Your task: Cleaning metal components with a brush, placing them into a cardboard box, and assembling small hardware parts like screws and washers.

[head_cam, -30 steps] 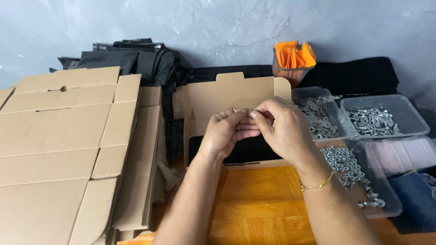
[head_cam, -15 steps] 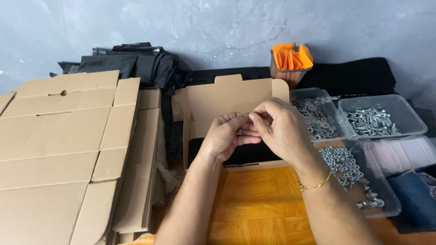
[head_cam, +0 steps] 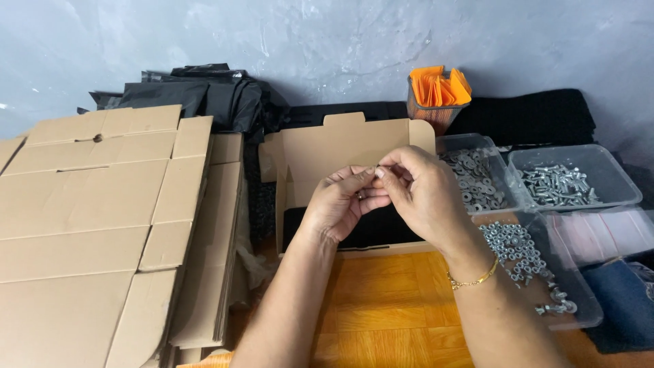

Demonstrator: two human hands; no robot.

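My left hand (head_cam: 343,204) and my right hand (head_cam: 417,193) meet fingertip to fingertip above an open cardboard box (head_cam: 340,146). Between the fingers is a small metal piece, mostly hidden, seemingly a bolt with a nut or washer. Both hands pinch it together. The box has its lid flap standing up and black material (head_cam: 381,228) lying inside. A gold bracelet (head_cam: 470,281) circles my right wrist.
Flat cardboard blanks (head_cam: 102,211) are stacked at left, with black bags (head_cam: 204,95) behind. At right stand clear trays of washers (head_cam: 473,174), bolts (head_cam: 555,184) and nuts (head_cam: 518,249), plus small clear bags (head_cam: 599,235). An orange-filled cup (head_cam: 439,92) stands at the back. The tabletop (head_cam: 381,313) is wooden.
The hands stay together over the box with only slight finger shifts around the small metal piece. Nothing else has moved.
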